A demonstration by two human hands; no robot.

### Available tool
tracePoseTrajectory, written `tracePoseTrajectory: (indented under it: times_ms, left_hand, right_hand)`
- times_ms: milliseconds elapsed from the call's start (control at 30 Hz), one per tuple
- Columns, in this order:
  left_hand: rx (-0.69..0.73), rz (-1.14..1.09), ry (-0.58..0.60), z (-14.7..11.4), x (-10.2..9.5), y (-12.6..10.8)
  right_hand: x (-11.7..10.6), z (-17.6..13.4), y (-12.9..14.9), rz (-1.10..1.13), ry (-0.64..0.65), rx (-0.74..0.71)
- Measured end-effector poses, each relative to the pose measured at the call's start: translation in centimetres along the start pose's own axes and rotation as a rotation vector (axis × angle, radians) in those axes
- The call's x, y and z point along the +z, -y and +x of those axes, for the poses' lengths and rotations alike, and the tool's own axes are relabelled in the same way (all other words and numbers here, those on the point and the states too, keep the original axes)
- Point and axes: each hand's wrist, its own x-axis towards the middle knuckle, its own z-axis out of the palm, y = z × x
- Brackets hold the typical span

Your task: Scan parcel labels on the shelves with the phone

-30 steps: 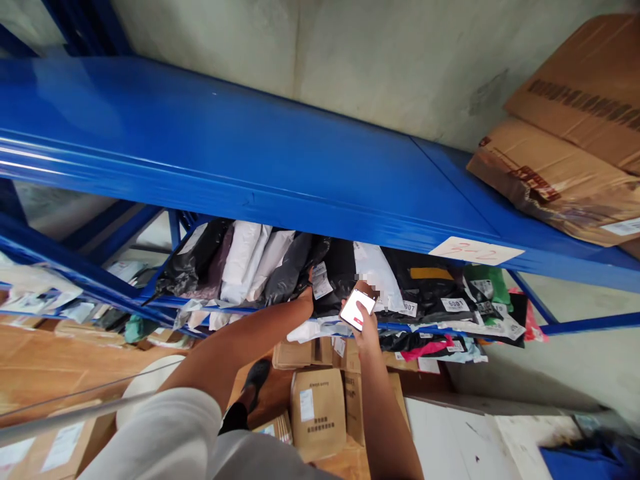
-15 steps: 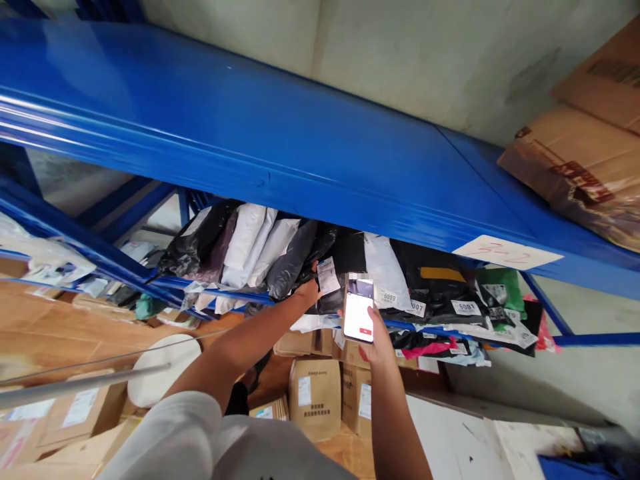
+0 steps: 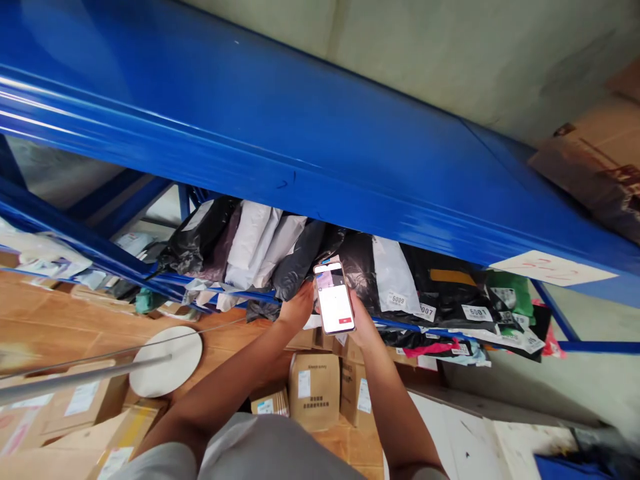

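Observation:
My right hand (image 3: 361, 321) grips a smartphone (image 3: 336, 303), its lit screen facing me with a small camera picture at the top and a red button low down. Left of the phone, my left hand (image 3: 297, 308) is closed at the front of a black plastic mailing bag (image 3: 333, 240) on the shelf; its fingertips are partly hidden behind the phone. A sliver of the bag's label shows above the phone. White and dark mailing bags lean to the left, and a white bag marked 6009 (image 3: 395, 273) lies to the right.
A wide blue shelf beam (image 3: 280, 133) crosses above the bags, bearing a handwritten white sign (image 3: 553, 268). Cardboard boxes (image 3: 314, 390) stand on the floor below. At left are a round white disc (image 3: 167, 363) and a metal pole (image 3: 85, 381). A carton (image 3: 595, 160) sits upper right.
My right hand has brought the phone left, so it now covers most of the bag's label. My left hand stays by the bag, slightly further left and lower. The view has shifted a little.

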Motion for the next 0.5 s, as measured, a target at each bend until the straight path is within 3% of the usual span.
tracePoseTrajectory:
  times_ms: [267,500]
  left_hand:
    - [-0.004,0.0,-0.014,0.0,1.4,0.5]
    - [-0.033,-0.021,-0.03,-0.1,0.3,0.2]
  right_hand:
    - [1.2,-0.6,0.7,0.005,-0.045,0.061]
    - [1.6,-0.8,0.8,0.013,-0.061,0.088]
